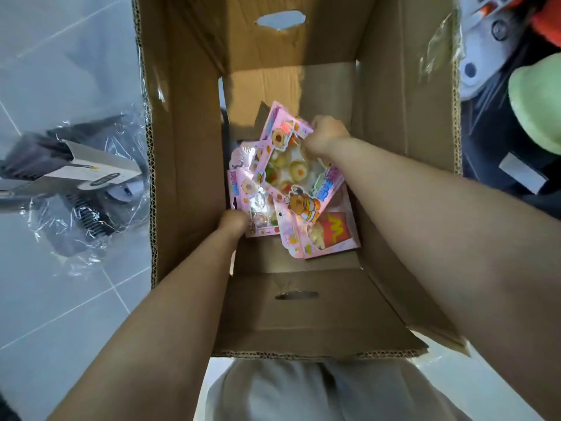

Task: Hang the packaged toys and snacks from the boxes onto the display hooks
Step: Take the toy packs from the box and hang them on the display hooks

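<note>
deep in the cardboard box [188, 165]: right hand [326, 133] pinches top toy pack [299, 165]; left hand [233, 221] grips a lower pack [258, 205]. light, stiff, slick; best held at card edge.

The cardboard box [379, 123] is open at the top, its four tall walls closing in the way down. Both forearms fill the near half of the opening. The pink packets [291, 183] cover the middle of the box floor; bare cardboard shows along the far wall and just before the near wall.
</note>
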Motion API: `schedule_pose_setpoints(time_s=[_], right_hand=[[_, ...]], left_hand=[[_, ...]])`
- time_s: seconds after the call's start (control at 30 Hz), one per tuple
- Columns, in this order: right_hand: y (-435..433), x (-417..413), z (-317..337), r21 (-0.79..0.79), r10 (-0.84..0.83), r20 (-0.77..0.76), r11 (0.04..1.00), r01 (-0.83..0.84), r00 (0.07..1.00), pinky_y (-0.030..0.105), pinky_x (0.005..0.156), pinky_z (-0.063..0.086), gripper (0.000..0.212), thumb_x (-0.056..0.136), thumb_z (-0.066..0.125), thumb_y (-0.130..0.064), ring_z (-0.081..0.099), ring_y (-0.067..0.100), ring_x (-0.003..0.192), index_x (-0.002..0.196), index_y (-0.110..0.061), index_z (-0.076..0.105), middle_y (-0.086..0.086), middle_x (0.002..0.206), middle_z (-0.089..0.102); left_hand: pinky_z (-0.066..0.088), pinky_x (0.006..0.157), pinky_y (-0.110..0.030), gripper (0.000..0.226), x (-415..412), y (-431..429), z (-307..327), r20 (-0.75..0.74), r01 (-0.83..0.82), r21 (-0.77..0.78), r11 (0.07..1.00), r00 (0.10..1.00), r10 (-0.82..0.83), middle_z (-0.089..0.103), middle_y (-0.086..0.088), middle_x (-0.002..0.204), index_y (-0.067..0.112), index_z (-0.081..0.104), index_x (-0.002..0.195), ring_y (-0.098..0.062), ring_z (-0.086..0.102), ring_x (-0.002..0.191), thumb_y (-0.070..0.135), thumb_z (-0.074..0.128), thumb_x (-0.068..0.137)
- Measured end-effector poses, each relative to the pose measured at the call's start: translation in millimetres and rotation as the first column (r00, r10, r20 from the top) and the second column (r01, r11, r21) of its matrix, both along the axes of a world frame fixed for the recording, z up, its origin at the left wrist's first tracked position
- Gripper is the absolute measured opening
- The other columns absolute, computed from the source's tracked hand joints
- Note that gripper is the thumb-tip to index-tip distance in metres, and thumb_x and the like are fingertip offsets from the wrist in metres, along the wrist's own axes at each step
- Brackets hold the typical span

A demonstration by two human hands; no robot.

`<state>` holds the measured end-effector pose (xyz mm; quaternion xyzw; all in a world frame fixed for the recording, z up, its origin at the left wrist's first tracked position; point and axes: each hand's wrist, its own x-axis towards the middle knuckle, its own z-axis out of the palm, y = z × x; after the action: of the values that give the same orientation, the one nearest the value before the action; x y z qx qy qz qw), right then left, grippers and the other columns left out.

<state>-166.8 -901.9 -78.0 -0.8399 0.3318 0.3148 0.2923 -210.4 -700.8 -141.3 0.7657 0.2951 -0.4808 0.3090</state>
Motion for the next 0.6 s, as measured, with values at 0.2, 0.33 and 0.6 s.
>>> schedule_pose_setpoints(time_s=[0.2, 0.33, 0.6], right_hand=[[-14.2, 19.0, 13.9, -0.061, -0.078, 0.163, 0.994, 0.089, 0.983, 0.039, 0.105, 0.038, 0.032, 0.085, 0.052, -0.017, 0.047, 0.031, 0.123, 0.116, -0.022, 0.054, 0.006, 0.121, 0.059], [-19.7, 11.0, 3.6, 0.008, -0.174, 0.158, 0.985, 0.174, 0.972, 0.037, 0.102, 0.042, 0.025, 0.085, 0.056, -0.019, 0.049, 0.033, 0.119, 0.11, -0.021, 0.054, 0.008, 0.119, 0.059], [-39.0, 5.0, -2.9, 0.094, -0.255, 0.156, 0.966, 0.243, 0.954, 0.03, 0.086, 0.045, 0.029, 0.084, 0.06, -0.016, 0.057, 0.024, 0.105, 0.112, -0.015, 0.054, 0.004, 0.097, 0.055]], left_hand=[[0.027, 0.061, -0.022, 0.025, -13.5, -17.1, -11.8, -0.158, -0.042, -0.132, 0.99, 0.987, 0.02, 0.047, -0.001, 0.074, 0.016, 0.048, 0.075, -0.013, 0.041, 0.063, 0.006, 0.035, 0.093], [0.02, 0.047, -0.018, 0.027, -19.6, -36.6, -19.7, -0.166, -0.076, -0.221, 0.972, 0.985, 0.039, 0.032, 0.0, 0.063, 0.022, 0.052, 0.108, -0.007, 0.033, 0.038, 0.007, 0.035, 0.092], [0.046, 0.07, -0.033, 0.037, -13.8, -62.6, -35.0, -0.008, -0.047, -0.16, 0.986, 0.999, 0.046, 0.043, -0.006, 0.061, 0.017, 0.036, 0.063, -0.021, 0.046, 0.058, 0.023, 0.065, 0.085]])
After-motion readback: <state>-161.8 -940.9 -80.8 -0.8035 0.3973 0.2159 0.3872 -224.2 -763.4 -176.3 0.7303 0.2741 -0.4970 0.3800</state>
